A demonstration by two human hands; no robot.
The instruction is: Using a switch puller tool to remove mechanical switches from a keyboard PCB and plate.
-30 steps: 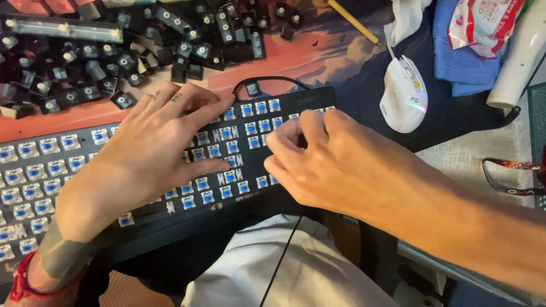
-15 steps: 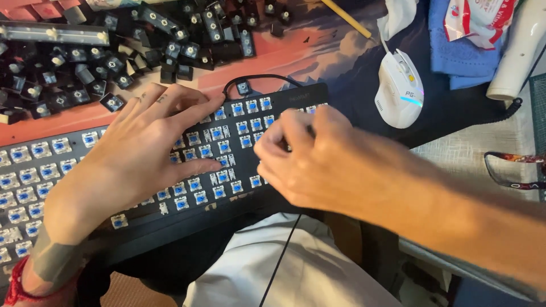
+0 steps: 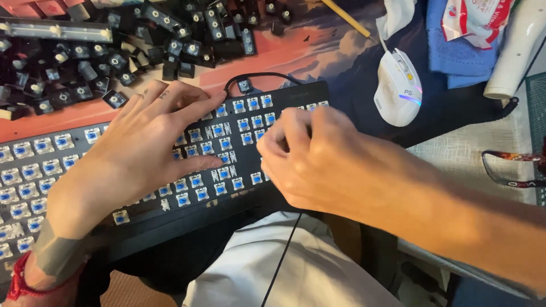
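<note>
A black keyboard (image 3: 170, 219) with its keycaps off lies tilted across my lap, rows of blue switches showing. My left hand (image 3: 136, 153) lies flat on its middle, fingers spread over the switches. My right hand (image 3: 318, 159) hovers over the keyboard's right end with fingers curled down onto the switches near the number block; what its fingertips pinch is hidden. A black cable (image 3: 259, 77) loops from the keyboard's top edge.
A heap of loose black keycaps (image 3: 114, 51) covers the desk mat (image 3: 318, 45) at the upper left. A white mouse (image 3: 398, 85) sits to the right, with a blue cloth (image 3: 460, 51), a white cylinder (image 3: 515, 51) and glasses (image 3: 512, 170) beyond.
My right hand has shifted slightly left and down over the keyboard's right end. The left hand has stayed flat on the switches; the view has tilted a little.
</note>
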